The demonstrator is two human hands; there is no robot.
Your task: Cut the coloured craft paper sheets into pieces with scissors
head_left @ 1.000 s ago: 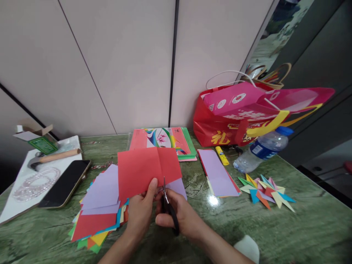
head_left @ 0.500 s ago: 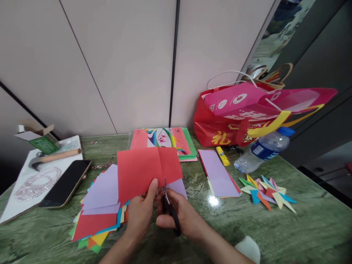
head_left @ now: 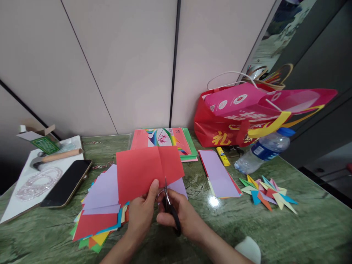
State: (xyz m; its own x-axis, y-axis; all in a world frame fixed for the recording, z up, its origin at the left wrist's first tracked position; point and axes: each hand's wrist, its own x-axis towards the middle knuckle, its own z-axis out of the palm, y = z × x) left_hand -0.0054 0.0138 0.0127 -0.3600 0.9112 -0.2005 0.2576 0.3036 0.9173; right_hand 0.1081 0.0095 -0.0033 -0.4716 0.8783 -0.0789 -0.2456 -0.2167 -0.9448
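Observation:
A creased sheet of red paper (head_left: 139, 170) is pinched at its lower edge by my left hand (head_left: 141, 212), thumb on top. My right hand (head_left: 181, 212) grips black-handled scissors (head_left: 171, 211), their blades at the lower edge of the sheet along the crease. A lilac sheet (head_left: 178, 187) shows partly behind the red paper on the right. Left of my left hand lies a fanned stack of coloured paper (head_left: 96, 225), lilac and red on top.
Behind the red sheet lies a colour paper pack (head_left: 181, 141). To the right are lilac strips (head_left: 218, 176), a glue stick (head_left: 222, 156), a water bottle (head_left: 264, 152), folded paper pieces (head_left: 268, 192) and a red bag (head_left: 211, 124). A phone (head_left: 67, 183) and a hammer-like tool (head_left: 59, 156) lie left.
The right part of the red sheet has swung slightly outward and the slit at its lower edge looks a little wider. Both hands stay in nearly the same place.

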